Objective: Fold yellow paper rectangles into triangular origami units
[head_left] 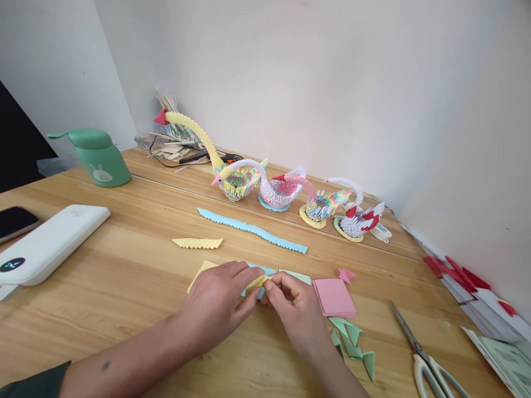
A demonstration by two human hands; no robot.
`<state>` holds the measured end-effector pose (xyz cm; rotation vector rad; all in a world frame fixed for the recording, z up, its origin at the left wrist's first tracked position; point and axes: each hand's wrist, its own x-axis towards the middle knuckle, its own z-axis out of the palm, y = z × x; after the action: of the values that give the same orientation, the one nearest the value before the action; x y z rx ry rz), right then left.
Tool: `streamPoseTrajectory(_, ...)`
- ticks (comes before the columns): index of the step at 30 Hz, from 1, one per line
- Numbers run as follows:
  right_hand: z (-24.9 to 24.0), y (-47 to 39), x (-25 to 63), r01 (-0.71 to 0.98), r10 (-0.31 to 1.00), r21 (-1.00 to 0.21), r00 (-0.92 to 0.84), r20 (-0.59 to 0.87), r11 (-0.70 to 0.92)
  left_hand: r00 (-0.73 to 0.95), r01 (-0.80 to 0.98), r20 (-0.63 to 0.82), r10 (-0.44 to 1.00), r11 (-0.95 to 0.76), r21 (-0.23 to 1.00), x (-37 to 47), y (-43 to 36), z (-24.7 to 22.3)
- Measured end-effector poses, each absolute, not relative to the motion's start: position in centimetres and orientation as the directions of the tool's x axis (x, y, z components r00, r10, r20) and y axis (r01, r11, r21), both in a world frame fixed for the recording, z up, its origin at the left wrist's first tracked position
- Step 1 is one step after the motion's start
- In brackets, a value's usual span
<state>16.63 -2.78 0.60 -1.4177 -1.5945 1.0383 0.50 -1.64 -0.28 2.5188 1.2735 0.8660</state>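
A small yellow paper piece [258, 283], partly folded, lies pinched flat between the fingertips of the left hand [219, 301] at its nine o'clock and the right hand [296, 309] at its three o'clock, low over the wooden desk.

Scissors [427, 359] handles beyond the bottom edge; phone [14, 221] cropped left.

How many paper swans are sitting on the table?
4, in a row by the wall: the tall yellow-necked swan at the left, then the white and red swan, the pink-necked rainbow swan, and the small white swan at the right. None looks hidden.
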Motion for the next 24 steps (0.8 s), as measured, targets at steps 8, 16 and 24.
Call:
streamPoseTrajectory(8, 0.73, -2.98, 16.63, 0.445, 0.991, -0.888, -0.102, 0.084, 0.121, 0.443, 0.648, 0.448, 0.777, -0.622, 0.439, 0.59, -1.65, -0.34)
streamPoseTrajectory(16, 0.81, -2.94, 16.73, 0.375, 0.986, -0.919, -0.152, 0.066, 0.120, 0.439, 0.631, 0.445, 0.781, -0.620, 0.466, 0.63, -1.73, -0.37)
streamPoseTrajectory(24, 0.61, -2.94, 16.63, 0.407, 0.984, -0.899, -0.133, 0.117, 0.162, 0.428, 0.629, 0.330, 0.841, -0.540, 0.559, 0.60, -1.78, -0.44)
